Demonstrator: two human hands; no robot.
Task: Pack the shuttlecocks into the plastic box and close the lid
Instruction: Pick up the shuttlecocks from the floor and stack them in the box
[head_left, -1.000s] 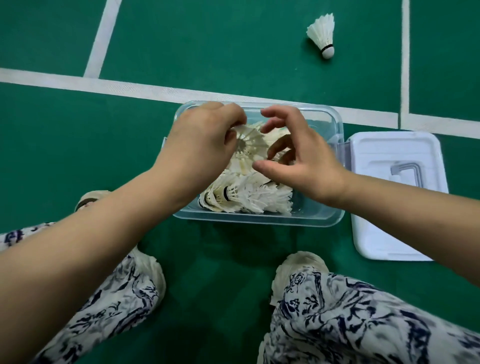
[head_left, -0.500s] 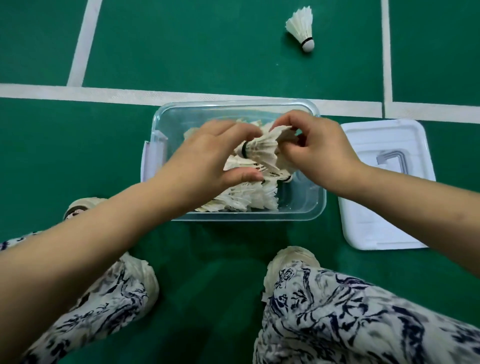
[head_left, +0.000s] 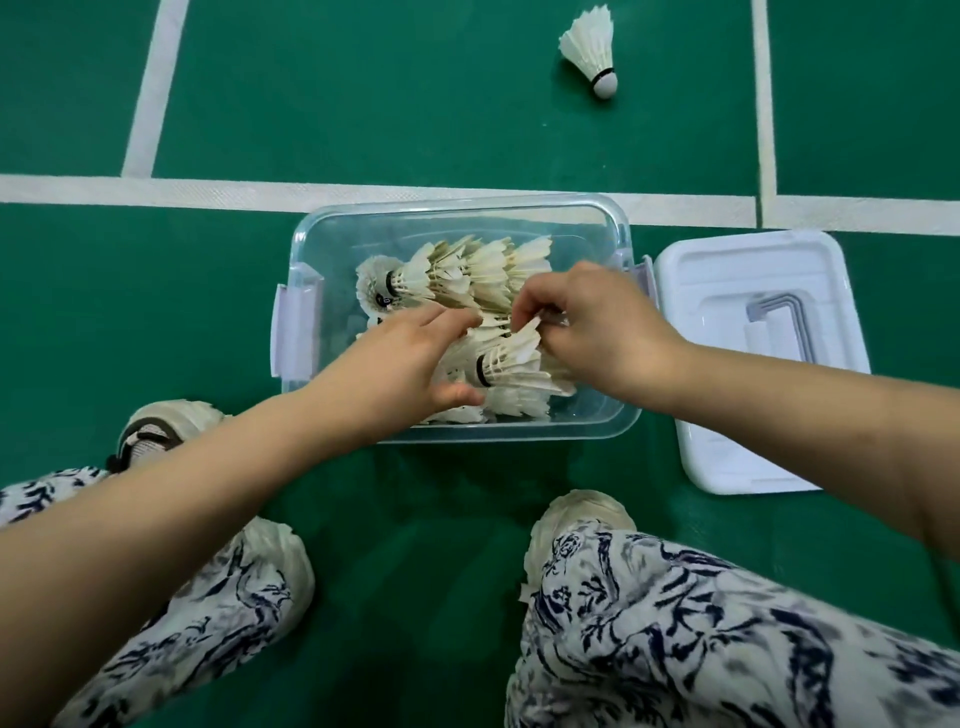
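A clear plastic box (head_left: 332, 239) stands on the green court floor, with several white feather shuttlecocks lying in it. A nested row of shuttlecocks (head_left: 467, 270) lies across the far half. Nearer me lies another shuttlecock (head_left: 511, 364) with a black band. My left hand (head_left: 405, 364) reaches into the box, fingers stretched over the pile and thumb below that shuttlecock's cork end. My right hand (head_left: 597, 327) pinches the feather tips of the same shuttlecock. The white lid (head_left: 727, 270) lies flat on the floor right of the box. One loose shuttlecock (head_left: 592, 49) lies on the floor far beyond the box.
White court lines (head_left: 156, 189) cross the floor behind the box. My two feet in pale shoes (head_left: 576, 519) and patterned trouser legs (head_left: 727, 639) sit close to the box's near side. The box has pale clip latches (head_left: 291, 332) at both ends.
Both hands have sunk lower into the box and moved toward its near half. The shuttlecock held between them has come down onto the pile, and the far row now shows.
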